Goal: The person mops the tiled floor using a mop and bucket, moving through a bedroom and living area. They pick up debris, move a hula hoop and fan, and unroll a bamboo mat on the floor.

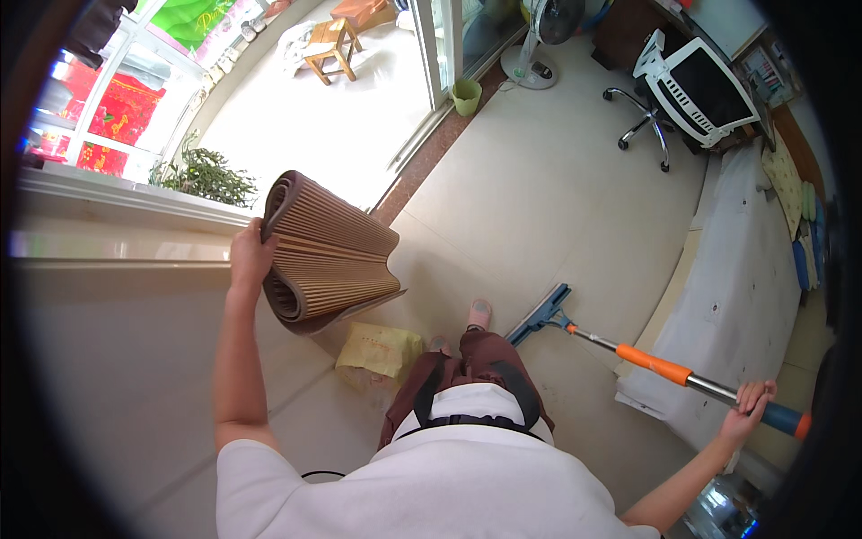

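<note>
Gripped by its edge, a rolled bamboo-slat mat (pixel 337 252) with a brown border hangs from my left hand (pixel 252 256). The roll is pinched in at the middle, and a loose flap sticks out at its lower side. My right hand (pixel 747 407) is closed around the long handle (pixel 714 387) of a floor squeegee or mop, metal with orange and blue grips. Its blue head (pixel 542 315) is low over or on the tiled floor, to the right of my feet; contact cannot be told.
A yellow bag (pixel 378 354) stands by my legs. To the right lies a plastic-wrapped mattress (pixel 720 296). Farther off are a wheeled office chair (pixel 700 87), a pedestal fan (pixel 535 64), a green bin (pixel 466 96) beside the sliding door (pixel 427 54), and a wooden stool (pixel 331 47).
</note>
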`<state>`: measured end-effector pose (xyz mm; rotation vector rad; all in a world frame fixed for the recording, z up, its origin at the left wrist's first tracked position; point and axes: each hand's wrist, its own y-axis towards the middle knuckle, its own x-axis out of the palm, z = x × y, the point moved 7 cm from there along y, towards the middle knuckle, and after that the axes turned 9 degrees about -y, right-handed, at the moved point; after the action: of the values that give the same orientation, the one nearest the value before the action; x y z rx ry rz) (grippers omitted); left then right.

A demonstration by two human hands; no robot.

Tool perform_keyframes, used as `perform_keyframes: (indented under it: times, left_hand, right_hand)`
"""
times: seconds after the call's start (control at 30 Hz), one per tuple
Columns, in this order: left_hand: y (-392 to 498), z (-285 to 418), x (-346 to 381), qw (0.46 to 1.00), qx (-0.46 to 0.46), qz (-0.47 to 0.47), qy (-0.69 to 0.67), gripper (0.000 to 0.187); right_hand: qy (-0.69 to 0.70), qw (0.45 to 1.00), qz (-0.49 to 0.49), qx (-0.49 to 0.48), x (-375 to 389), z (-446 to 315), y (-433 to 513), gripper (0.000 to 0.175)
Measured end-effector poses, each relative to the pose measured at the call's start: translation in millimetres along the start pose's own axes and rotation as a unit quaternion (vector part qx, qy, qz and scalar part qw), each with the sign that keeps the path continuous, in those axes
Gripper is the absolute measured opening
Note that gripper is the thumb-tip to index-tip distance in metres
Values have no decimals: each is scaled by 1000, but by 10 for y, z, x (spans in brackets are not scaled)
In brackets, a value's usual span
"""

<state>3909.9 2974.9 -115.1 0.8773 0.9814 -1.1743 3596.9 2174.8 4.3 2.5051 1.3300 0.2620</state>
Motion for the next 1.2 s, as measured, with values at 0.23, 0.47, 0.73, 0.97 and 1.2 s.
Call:
perform_keyframes:
  times: [0.23, 0.47, 0.73, 0.97, 1.2]
  left_hand:
    - [610, -158, -512, 993, -36, 87, 67, 30]
    - [1652, -410, -875, 986, -81, 126, 80, 32]
    - [3138, -763, -832, 988, -117, 96, 41, 27]
    - [4280, -1262, -85, 985, -156, 66, 23, 31]
    - [4838, -2340, 466, 915, -361, 27, -178, 68]
  right_hand:
    - [-59, 997, 57, -7, 404, -2, 371, 18]
    - [-55, 997, -50, -22, 2057, -251, 1480, 18]
    - [-92, 989, -118, 7, 3665, -196, 2590, 27]
    - [-91, 989, -109, 47, 5223, 134, 3918, 23]
    - [-153, 970, -177, 62, 7305, 1129, 5190, 48]
